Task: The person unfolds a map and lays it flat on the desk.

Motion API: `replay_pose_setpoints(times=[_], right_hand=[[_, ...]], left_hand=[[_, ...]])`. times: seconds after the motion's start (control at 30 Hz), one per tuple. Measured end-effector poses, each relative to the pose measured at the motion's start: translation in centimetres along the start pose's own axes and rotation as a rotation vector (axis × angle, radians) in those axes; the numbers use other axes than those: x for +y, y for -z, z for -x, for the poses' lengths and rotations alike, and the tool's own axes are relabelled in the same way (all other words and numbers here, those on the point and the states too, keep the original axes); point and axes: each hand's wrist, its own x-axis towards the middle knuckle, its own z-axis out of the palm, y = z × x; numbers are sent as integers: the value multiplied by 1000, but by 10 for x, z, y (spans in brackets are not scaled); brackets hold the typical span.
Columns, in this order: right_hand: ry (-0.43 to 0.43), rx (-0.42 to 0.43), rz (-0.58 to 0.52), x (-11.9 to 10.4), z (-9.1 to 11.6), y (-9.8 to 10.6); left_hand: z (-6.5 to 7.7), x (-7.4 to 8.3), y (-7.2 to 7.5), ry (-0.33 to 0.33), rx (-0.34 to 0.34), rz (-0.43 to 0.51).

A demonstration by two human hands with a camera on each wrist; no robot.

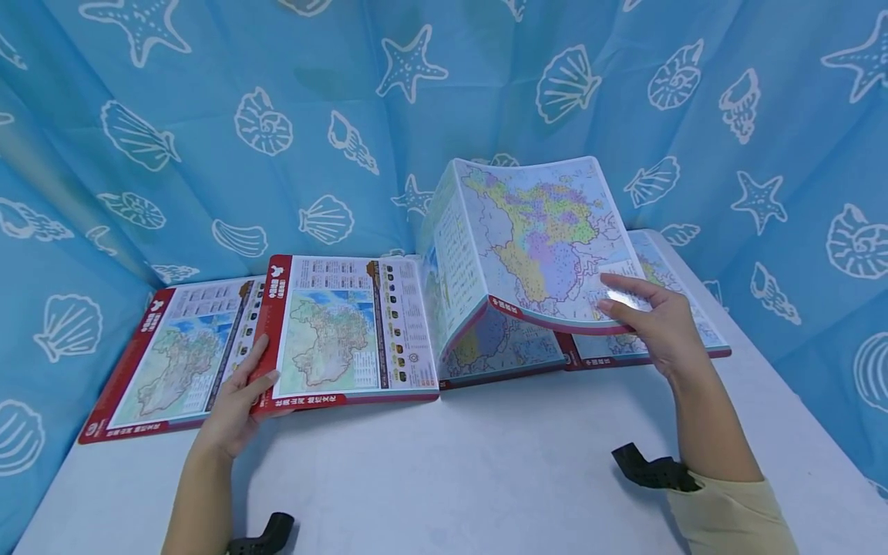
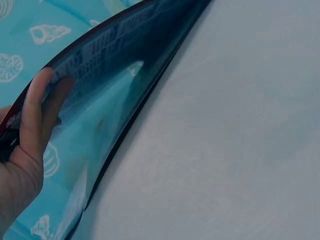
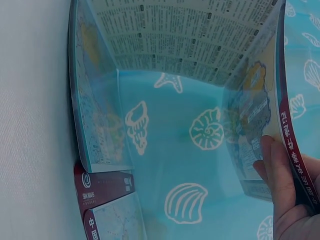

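Observation:
A glossy map sheet with a red left border (image 1: 333, 331) lies tilted over a second, similar map (image 1: 183, 347). My left hand (image 1: 236, 412) grips its lower left edge, thumb on top and fingers beneath. At the right, a map panel with coloured regions (image 1: 541, 231) stands raised and bent, joined to the left part along a fold. My right hand (image 1: 659, 324) pinches its lower right edge. Beneath it, more map panels (image 1: 666, 339) lie on the table. In the right wrist view, the raised panel's shiny underside (image 3: 255, 105) reflects the curtain pattern.
A white-covered table (image 1: 444, 478) carries the maps. Behind and around it hangs a blue curtain (image 1: 472, 100) with white shells and starfish, close to the maps' far edges. A black wrist mount (image 1: 652, 470) sits at the right sleeve, another (image 1: 267, 536) at the left wrist.

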Motion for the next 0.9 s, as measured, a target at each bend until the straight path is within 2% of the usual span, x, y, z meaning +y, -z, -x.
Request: replay_pose_setpoints(times=[0.1,0.27,0.47,0.6,0.77,0.9], right_hand=[[-18,9,1,1,0,1],[-42,14,11,2,-2,2],[-28,12,20,4,-6,0],[-25,4,13,6,-6,0],[-20,-5,-1,8,-7,-1],[-20,-20,0,8,-8,-3]], left_hand=[[-1,0,7,16,30,42],[-1,0,18,48,141,134],[3,1,26,38,236,216],[4,1,28,22,263,224],[5,-1,33,-25,264,184],[4,-1,35,-22,306,170]])
